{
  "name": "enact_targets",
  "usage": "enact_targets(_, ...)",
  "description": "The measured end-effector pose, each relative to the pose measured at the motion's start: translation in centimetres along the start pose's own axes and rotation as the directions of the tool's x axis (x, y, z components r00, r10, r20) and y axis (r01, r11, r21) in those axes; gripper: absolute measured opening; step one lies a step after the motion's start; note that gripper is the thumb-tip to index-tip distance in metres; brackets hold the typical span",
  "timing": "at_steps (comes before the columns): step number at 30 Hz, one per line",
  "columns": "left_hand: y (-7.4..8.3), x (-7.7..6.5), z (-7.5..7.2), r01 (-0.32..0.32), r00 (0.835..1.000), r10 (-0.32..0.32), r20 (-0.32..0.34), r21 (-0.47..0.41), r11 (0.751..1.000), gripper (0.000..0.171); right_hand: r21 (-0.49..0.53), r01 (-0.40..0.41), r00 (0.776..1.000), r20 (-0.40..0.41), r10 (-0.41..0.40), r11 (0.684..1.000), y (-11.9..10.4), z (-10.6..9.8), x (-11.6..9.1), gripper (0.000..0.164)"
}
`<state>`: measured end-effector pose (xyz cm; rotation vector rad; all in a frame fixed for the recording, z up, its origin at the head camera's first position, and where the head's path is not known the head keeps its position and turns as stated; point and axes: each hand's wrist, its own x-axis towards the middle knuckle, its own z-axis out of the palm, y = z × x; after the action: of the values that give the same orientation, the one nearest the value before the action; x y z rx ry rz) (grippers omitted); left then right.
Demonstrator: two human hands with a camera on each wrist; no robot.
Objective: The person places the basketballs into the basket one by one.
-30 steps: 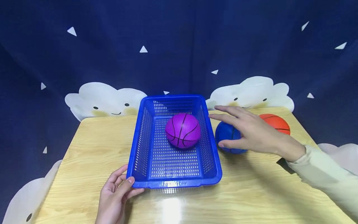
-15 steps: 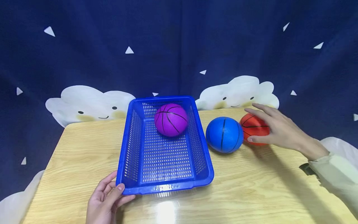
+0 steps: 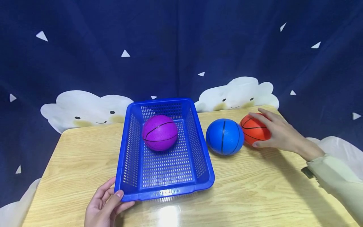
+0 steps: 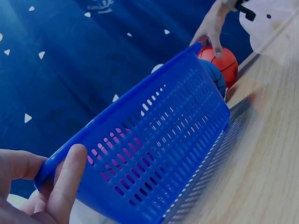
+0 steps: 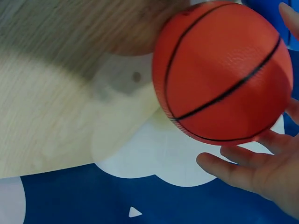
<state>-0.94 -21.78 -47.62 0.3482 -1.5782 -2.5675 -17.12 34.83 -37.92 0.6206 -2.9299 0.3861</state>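
Note:
A blue perforated plastic basket (image 3: 167, 192) stands on the table with a purple toy basketball (image 3: 160, 133) inside. My left hand (image 3: 105, 203) pinches the basket's near left corner, thumb over the rim. Right of the basket sits a blue toy basketball (image 3: 225, 137), with an orange-red toy basketball (image 3: 253, 130) beside it. Around the far right side of the orange-red ball, my right hand (image 3: 279, 134) spreads its fingers, thumb toward the near side. In the right wrist view its fingers (image 5: 247, 163) are extended by the ball; firm contact cannot be made out.
The light wood table (image 3: 255, 189) ends at a dark blue curtain (image 3: 158, 47) printed with white clouds and triangles. A dark band (image 3: 307, 172) shows at the right sleeve.
My right hand has moved right, from above the blue ball to the orange-red one. The purple ball has rolled leftward in the basket. The left hand keeps its hold; the head view has shifted.

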Motion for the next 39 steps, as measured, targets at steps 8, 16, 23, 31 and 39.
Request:
enact_targets(8, 0.0, 0.1, 0.1, 0.021, 1.000, -0.020, -0.023, 0.006, 1.000, 0.043, 0.026, -0.002, 0.999, -0.037, 0.003, 1.000, 0.6, 1.2, -0.2, 0.108)
enact_targets(16, -0.2, 0.0, -0.1, 0.004, 1.000, -0.004, -0.011, -0.030, 1.000, 0.044, -0.015, 0.020, 0.992, -0.121, -0.022, 1.000, 1.1, 1.5, -0.2, 0.105)
enact_targets(23, -0.2, 0.0, -0.1, 0.003, 1.000, -0.003, -0.009, -0.017, 1.000, 0.043, -0.036, -0.016, 0.986, -0.168, 0.010, 0.999, 1.0, 0.0, -0.6, 0.106)
enact_targets(31, 0.1, -0.4, -0.4, -0.045, 0.999, 0.046, 0.020, -0.022, 0.999, 0.045, -0.042, 0.028, 0.974, -0.223, -0.037, 0.999, -1.1, -2.5, 0.0, 0.108)
enact_targets(39, 0.7, -0.4, 0.7, -0.050, 0.999, 0.049, 0.023, 0.058, 0.997, 0.041, -0.102, 0.124, 0.947, -0.286, -0.148, 0.987, -4.1, -5.7, 0.6, 0.111)
